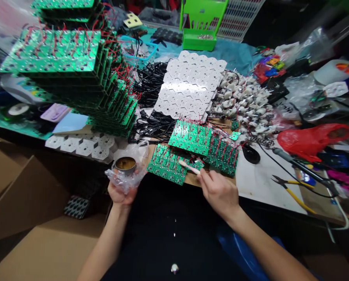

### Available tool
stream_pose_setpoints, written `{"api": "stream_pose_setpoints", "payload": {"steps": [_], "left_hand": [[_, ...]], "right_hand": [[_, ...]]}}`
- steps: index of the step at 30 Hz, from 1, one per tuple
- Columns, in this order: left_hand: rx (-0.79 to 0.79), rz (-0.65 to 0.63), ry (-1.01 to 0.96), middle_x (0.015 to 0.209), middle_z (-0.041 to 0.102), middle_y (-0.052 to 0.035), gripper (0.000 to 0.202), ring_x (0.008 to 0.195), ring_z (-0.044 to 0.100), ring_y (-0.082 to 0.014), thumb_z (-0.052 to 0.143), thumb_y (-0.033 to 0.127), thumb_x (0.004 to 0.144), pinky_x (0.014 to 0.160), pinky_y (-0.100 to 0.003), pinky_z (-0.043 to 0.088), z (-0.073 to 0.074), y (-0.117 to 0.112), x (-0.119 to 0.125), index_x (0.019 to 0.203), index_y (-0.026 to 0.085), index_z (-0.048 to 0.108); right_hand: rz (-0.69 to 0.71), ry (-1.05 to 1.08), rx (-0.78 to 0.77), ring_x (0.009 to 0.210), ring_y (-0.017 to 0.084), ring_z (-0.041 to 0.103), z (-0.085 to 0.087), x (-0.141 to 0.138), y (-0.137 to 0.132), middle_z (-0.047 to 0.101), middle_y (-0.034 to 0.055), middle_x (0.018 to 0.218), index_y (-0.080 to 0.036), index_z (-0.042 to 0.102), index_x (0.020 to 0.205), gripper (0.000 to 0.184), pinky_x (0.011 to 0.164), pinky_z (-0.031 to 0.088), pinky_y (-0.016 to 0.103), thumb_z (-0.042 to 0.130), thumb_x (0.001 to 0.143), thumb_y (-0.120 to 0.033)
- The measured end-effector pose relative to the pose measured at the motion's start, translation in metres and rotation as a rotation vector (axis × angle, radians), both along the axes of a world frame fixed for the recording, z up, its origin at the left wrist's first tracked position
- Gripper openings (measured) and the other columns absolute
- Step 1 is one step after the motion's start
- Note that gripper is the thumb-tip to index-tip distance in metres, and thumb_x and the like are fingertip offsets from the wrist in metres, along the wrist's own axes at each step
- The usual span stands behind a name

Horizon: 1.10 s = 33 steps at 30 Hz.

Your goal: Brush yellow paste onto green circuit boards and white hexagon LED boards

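My left hand (120,192) is closed around a small round tin of brownish paste (125,164) that sits in a clear plastic bag (136,156). My right hand (218,191) pinches a thin white stick (188,167), whose tip rests over a green circuit board panel (167,164) with red wires. Two more green panels (192,136) (224,154) lie just behind it on the table edge.
A tall leaning stack of green boards (74,74) fills the left. White aluminium panels (188,86), black cables (151,84) and a pile of small white parts (244,101) lie behind. A soldering iron (303,168), yellow-handled cutters (291,191) and a red bag (312,138) sit right. Cardboard boxes (24,195) stand lower left.
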<state>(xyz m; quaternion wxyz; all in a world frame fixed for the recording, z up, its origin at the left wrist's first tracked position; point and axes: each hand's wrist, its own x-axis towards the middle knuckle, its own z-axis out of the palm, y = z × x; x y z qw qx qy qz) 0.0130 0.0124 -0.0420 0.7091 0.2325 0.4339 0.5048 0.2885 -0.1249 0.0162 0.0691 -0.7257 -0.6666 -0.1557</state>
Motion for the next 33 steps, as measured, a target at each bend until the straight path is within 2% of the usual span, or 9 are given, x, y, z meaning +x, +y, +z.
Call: {"api": "stream_pose_setpoints", "payload": {"steps": [4,6,9,14,16,21,24,29,33], "left_hand": [[-0.004,0.012,0.009,0.108,0.074,-0.0064,0.040,0.084,0.070,-0.0241,0.050,0.059,0.087,0.086,-0.051,0.058,-0.002,0.001,0.000,0.109,0.029,0.064],[0.036,-0.013,0.072,0.115,0.072,-0.0084,0.046,0.090,0.070,-0.0263,0.047,0.063,0.086,0.085,-0.052,0.058,-0.004,0.001,0.000,0.112,0.029,0.063],[0.071,-0.027,0.158,0.120,0.071,-0.0097,0.050,0.093,0.071,-0.0270,0.045,0.066,0.085,0.086,-0.054,0.058,-0.004,0.002,0.001,0.114,0.030,0.062],[0.077,-0.028,0.154,0.122,0.070,-0.0116,0.051,0.090,0.071,-0.0270,0.048,0.067,0.084,0.087,-0.056,0.058,-0.004,0.003,0.001,0.115,0.028,0.062],[0.082,-0.044,0.169,0.124,0.069,-0.0130,0.053,0.094,0.071,-0.0281,0.046,0.067,0.084,0.088,-0.056,0.057,-0.004,0.003,0.000,0.116,0.028,0.062],[0.065,-0.039,0.185,0.121,0.071,-0.0103,0.053,0.101,0.070,-0.0287,0.046,0.068,0.083,0.086,-0.054,0.058,-0.009,0.003,0.000,0.117,0.031,0.062],[0.065,-0.029,0.235,0.121,0.070,-0.0125,0.059,0.100,0.070,-0.0301,0.043,0.069,0.084,0.081,-0.052,0.059,-0.011,0.001,0.001,0.123,0.029,0.061],[0.047,-0.008,0.167,0.117,0.073,-0.0098,0.057,0.090,0.072,-0.0272,0.043,0.068,0.085,0.084,-0.054,0.058,-0.009,-0.003,-0.002,0.123,0.030,0.060],[0.075,-0.023,0.169,0.122,0.070,-0.0100,0.060,0.096,0.070,-0.0286,0.039,0.071,0.086,0.085,-0.054,0.057,-0.007,-0.005,-0.005,0.125,0.028,0.057]], "right_hand": [[0.095,0.105,-0.066,0.063,0.011,0.049,0.006,-0.013,-0.031,0.057,0.0002,0.067,-0.019,0.073,0.103,0.024,0.061,0.027,0.029,0.051,0.101,-0.029],[0.083,0.090,-0.080,0.062,0.012,0.049,0.005,-0.012,-0.034,0.057,0.0006,0.066,-0.019,0.073,0.104,0.025,0.060,0.026,0.029,0.049,0.101,-0.029],[0.005,0.007,-0.052,0.063,0.012,0.049,-0.001,-0.004,-0.014,0.058,0.0021,0.067,-0.018,0.073,0.105,0.025,0.058,0.024,0.030,0.049,0.101,-0.026],[-0.118,-0.118,-0.013,0.063,0.014,0.048,-0.003,0.003,0.020,0.058,0.0038,0.069,-0.016,0.072,0.101,0.024,0.059,0.023,0.031,0.048,0.099,-0.021],[-0.103,-0.099,-0.038,0.064,0.014,0.049,-0.001,-0.003,0.012,0.059,0.0036,0.070,-0.017,0.071,0.105,0.024,0.059,0.025,0.031,0.049,0.100,-0.023],[0.033,0.109,-0.126,0.062,0.012,0.053,0.006,-0.025,-0.041,0.059,0.0017,0.068,-0.019,0.071,0.108,0.027,0.059,0.029,0.029,0.047,0.102,-0.028],[0.109,0.276,-0.150,0.062,0.011,0.055,0.008,-0.030,-0.049,0.062,0.0011,0.071,-0.019,0.072,0.103,0.028,0.059,0.032,0.027,0.045,0.103,-0.029],[0.149,0.356,-0.066,0.071,0.013,0.061,0.004,-0.041,0.004,0.066,0.0027,0.077,-0.020,0.070,0.109,0.028,0.065,0.035,0.026,0.046,0.103,-0.033],[0.169,0.297,-0.115,0.068,0.014,0.059,-0.007,-0.063,0.047,0.066,0.0037,0.076,-0.022,0.070,0.109,0.030,0.059,0.030,0.028,0.042,0.104,-0.032]]}}
